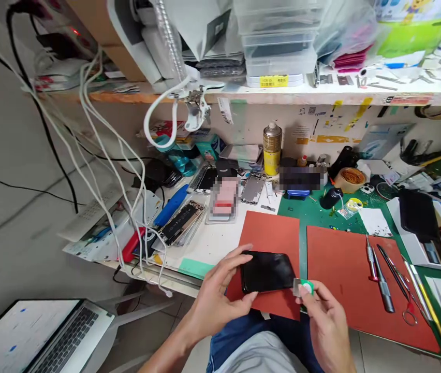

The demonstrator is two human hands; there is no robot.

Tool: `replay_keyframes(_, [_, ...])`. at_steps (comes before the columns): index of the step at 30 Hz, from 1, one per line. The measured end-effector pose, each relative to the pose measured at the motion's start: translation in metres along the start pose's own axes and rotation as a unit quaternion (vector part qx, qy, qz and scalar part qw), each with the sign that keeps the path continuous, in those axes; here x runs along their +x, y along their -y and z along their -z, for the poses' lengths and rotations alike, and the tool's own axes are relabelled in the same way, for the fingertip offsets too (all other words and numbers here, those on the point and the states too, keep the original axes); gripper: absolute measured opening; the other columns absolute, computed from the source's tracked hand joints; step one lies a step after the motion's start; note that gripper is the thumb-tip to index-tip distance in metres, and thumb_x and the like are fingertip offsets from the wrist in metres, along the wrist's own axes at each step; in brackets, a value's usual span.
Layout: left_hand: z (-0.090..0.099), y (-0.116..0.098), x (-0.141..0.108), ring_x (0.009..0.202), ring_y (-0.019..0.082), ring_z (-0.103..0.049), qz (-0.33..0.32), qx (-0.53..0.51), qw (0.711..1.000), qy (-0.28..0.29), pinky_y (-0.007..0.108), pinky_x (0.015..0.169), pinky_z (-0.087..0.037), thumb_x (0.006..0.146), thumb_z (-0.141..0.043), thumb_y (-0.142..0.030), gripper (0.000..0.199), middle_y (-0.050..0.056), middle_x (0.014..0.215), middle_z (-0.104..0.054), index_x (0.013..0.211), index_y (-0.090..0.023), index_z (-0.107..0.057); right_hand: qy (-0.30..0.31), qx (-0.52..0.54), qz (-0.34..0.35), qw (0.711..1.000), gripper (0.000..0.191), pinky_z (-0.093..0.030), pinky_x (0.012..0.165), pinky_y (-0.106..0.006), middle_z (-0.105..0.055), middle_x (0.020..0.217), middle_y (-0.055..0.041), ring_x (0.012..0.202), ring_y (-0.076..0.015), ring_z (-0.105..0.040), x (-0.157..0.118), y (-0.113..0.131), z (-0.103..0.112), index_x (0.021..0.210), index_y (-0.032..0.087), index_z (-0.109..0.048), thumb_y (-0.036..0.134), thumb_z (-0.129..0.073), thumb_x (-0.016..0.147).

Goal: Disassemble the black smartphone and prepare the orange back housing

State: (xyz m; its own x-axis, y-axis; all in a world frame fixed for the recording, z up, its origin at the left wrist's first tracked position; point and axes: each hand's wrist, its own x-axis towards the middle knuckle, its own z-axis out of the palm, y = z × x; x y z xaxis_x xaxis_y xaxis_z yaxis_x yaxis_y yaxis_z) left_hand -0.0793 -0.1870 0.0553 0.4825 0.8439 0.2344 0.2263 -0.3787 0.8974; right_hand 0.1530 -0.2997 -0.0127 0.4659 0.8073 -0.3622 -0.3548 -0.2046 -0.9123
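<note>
A black smartphone [269,272] lies dark screen up on the left red mat [273,228]. My left hand [224,290] grips its left end, fingers along the far edge and thumb at the near edge. Between the thumb and fingers of my right hand [323,316] is a small pry tool [305,287] with a thin metal blade and a green and white handle. Its blade meets the phone's right end; whether it has entered the seam I cannot tell.
The right red mat [340,274] holds tweezers [393,267], screwdrivers [371,259] and scissors [410,313]. Behind stand a spray can [272,150] and opened phone parts [184,223]. White cables [115,207] hang at left above a laptop [61,331]. A loaded shelf [282,96] overhangs the bench.
</note>
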Motion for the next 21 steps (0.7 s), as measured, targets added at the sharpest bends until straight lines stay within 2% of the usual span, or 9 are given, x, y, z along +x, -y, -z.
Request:
replay_keyframes(5, [-0.023, 0.027, 0.007, 0.142, 0.035, -0.067, 0.006, 0.041, 0.995, 0.092, 0.051, 0.116, -0.058, 0.077, -0.090, -0.013, 0.077, 0.013, 0.156, -0.066, 0.147, -0.036, -0.067, -0.052, -0.107, 0.014, 0.993, 0.051, -0.067, 0.085, -0.030, -0.083, 0.109, -0.0121, 0.099, -0.0307, -0.080, 0.014, 0.010, 0.055, 0.104, 0.021, -0.083, 0.064, -0.090, 0.078])
replay_keyframes(8, [-0.042, 0.038, 0.013, 0.138, 0.033, -0.069, 0.026, 0.036, 0.990, 0.137, 0.045, 0.116, -0.058, 0.073, -0.092, -0.015, 0.079, 0.010, 0.154, -0.065, 0.146, -0.036, -0.068, -0.065, -0.178, 0.004, 0.982, 0.056, -0.068, 0.084, -0.027, -0.085, 0.108, -0.0117, 0.098, -0.0309, -0.081, 0.022, 0.013, 0.078, 0.102, 0.021, -0.084, 0.070, -0.089, 0.074])
replay_keyframes(11, [-0.054, 0.044, 0.016, 0.138, 0.031, -0.068, 0.030, 0.047, 0.984, 0.166, 0.041, 0.117, -0.056, 0.073, -0.091, -0.012, 0.081, 0.009, 0.156, -0.061, 0.147, -0.037, -0.067, -0.057, -0.205, -0.009, 0.977, 0.061, -0.068, 0.081, -0.024, -0.085, 0.107, -0.0115, 0.095, -0.0296, -0.082, 0.028, 0.009, 0.091, 0.101, 0.021, -0.085, 0.074, -0.089, 0.071])
replay_keyframes(14, [-0.058, 0.047, 0.016, 0.142, 0.031, -0.063, 0.004, 0.074, 0.980, 0.184, 0.042, 0.119, -0.055, 0.073, -0.089, -0.009, 0.085, 0.008, 0.158, -0.058, 0.149, -0.038, -0.065, -0.041, -0.220, 0.005, 0.975, 0.058, -0.067, 0.081, -0.023, -0.086, 0.106, -0.0111, 0.095, -0.0283, -0.082, 0.028, 0.008, 0.090, 0.101, 0.021, -0.086, 0.071, -0.090, 0.073])
replay_keyframes(18, [-0.059, 0.050, 0.013, 0.146, 0.032, -0.057, -0.064, 0.112, 0.978, 0.166, 0.048, 0.119, -0.055, 0.077, -0.078, 0.001, 0.089, 0.009, 0.157, -0.058, 0.154, -0.039, -0.059, -0.035, -0.236, 0.084, 0.967, 0.048, -0.067, 0.084, -0.028, -0.084, 0.099, -0.0100, 0.092, -0.0273, -0.081, 0.017, 0.023, 0.069, 0.099, 0.020, -0.085, 0.066, -0.083, 0.085])
replay_keyframes(21, [-0.059, 0.055, 0.014, 0.141, 0.034, -0.059, -0.102, 0.148, 0.972, 0.149, 0.056, 0.117, -0.055, 0.085, -0.076, -0.002, 0.083, 0.010, 0.151, -0.064, 0.157, -0.040, -0.057, -0.027, -0.267, 0.122, 0.956, 0.044, -0.065, 0.074, -0.028, -0.083, 0.091, -0.0077, 0.082, -0.0235, -0.078, 0.008, 0.036, 0.054, 0.099, 0.019, -0.083, 0.062, -0.077, 0.094])
